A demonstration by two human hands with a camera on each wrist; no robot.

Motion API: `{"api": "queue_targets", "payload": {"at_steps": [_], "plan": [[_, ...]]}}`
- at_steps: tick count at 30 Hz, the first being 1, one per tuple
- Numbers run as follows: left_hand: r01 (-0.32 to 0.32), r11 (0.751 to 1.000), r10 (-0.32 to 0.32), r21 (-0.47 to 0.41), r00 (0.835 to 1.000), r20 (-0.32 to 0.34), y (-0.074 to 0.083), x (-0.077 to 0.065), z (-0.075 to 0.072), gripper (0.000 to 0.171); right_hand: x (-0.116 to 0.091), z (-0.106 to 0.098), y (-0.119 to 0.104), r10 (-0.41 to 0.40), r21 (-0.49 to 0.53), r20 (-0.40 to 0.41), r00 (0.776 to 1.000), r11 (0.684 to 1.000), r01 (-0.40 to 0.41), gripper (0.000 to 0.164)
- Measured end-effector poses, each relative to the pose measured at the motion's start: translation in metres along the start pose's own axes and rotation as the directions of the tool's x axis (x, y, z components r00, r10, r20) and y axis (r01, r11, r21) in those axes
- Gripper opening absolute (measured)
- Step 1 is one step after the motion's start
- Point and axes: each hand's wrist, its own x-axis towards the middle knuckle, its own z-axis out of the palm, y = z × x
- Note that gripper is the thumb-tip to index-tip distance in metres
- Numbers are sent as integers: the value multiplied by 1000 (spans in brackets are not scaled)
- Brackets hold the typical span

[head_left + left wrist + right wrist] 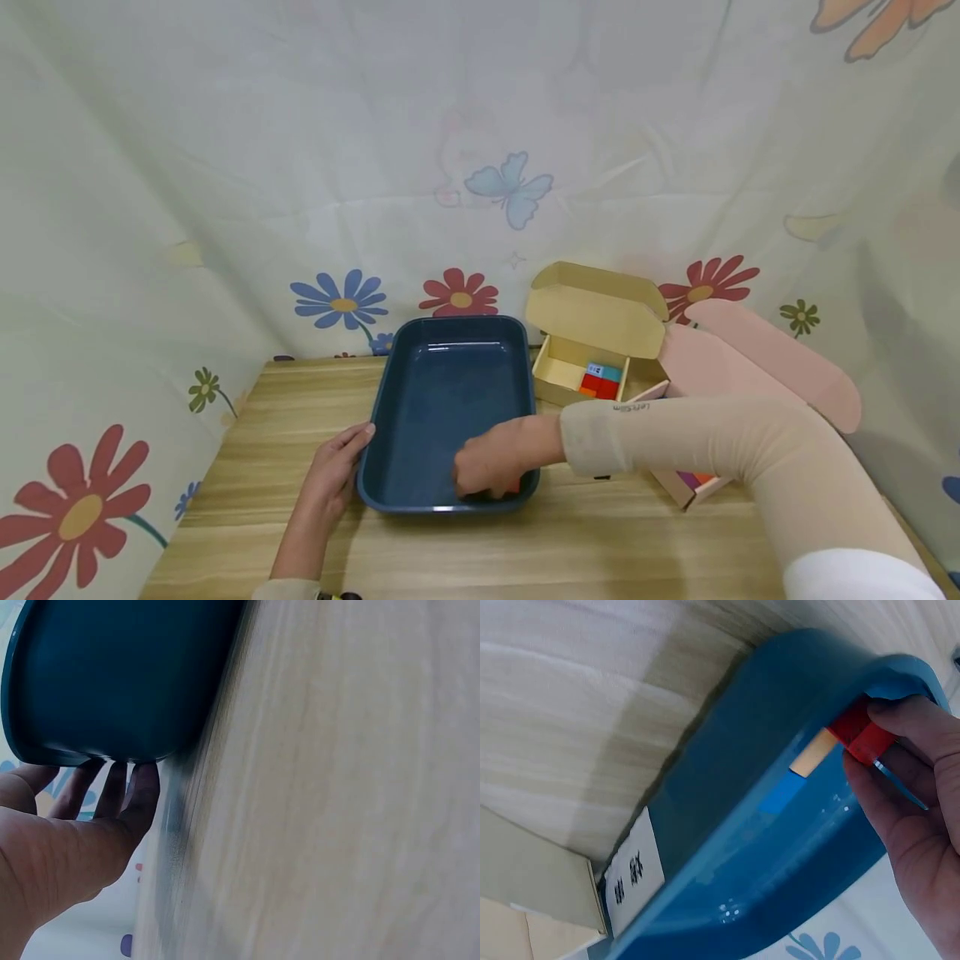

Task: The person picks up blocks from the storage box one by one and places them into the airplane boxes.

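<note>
A deep blue tray (450, 400) stands on the wooden table. My left hand (337, 467) holds its left side, thumb at the rim; in the left wrist view the fingertips (148, 776) touch the outer wall. My right hand (498, 458) reaches into the near right corner. In the right wrist view it pinches a red block (861, 733) between thumb and fingers. Just beside that lie a tan block (814, 753) and a blue block (783, 792), in a row along the tray wall. A thin blue edge (900, 784) shows under the red block, its kind unclear.
An open yellow box (566, 392) behind right contains red, orange and blue blocks (600, 381). Right of it an open pink box (735, 358), partly behind my right arm, shows purple and orange pieces (693, 478). A patterned curtain (465, 208) hangs behind the table (300, 400).
</note>
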Motion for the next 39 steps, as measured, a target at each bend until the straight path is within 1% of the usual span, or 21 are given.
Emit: {"api": "queue_targets", "payload": {"at_steps": [5, 11, 16, 19, 26, 30, 34, 36, 39], "plan": [[-6, 1000, 5, 16, 1000, 2, 2, 2, 0, 55, -7, -10, 5, 17, 73, -4, 1000, 997, -17, 23], [-18, 1000, 18, 26, 1000, 7, 5, 3, 0, 54, -13, -15, 10, 48, 139, -10, 999, 989, -47, 25], [-20, 1000, 20, 6, 1000, 12, 5, 3, 0, 52, -16, -17, 10, 47, 161, -6, 999, 986, -45, 28], [-14, 1000, 14, -8, 1000, 7, 4, 2, 1, 50, -17, -19, 11, 45, 158, -15, 999, 987, -42, 29], [-14, 1000, 14, -18, 1000, 15, 2, 0, 1, 50, -23, -27, 15, 67, 214, -45, 997, 975, -56, 24], [-16, 1000, 16, -24, 1000, 10, 0, 0, 1, 44, -28, -31, 18, 79, 216, -56, 995, 974, -65, 26], [-17, 999, 18, -34, 1000, 11, 1, -1, 0, 36, -34, -31, 23, 97, 234, -67, 993, 969, -79, 30], [-15, 999, 16, -36, 1000, 13, 1, -1, -1, 35, -37, -29, 26, 106, 254, -72, 992, 963, -84, 31], [-11, 999, 12, -33, 1000, 19, 2, -1, -1, 40, -42, -27, 33, 132, 285, -71, 989, 953, -107, 33]]}}
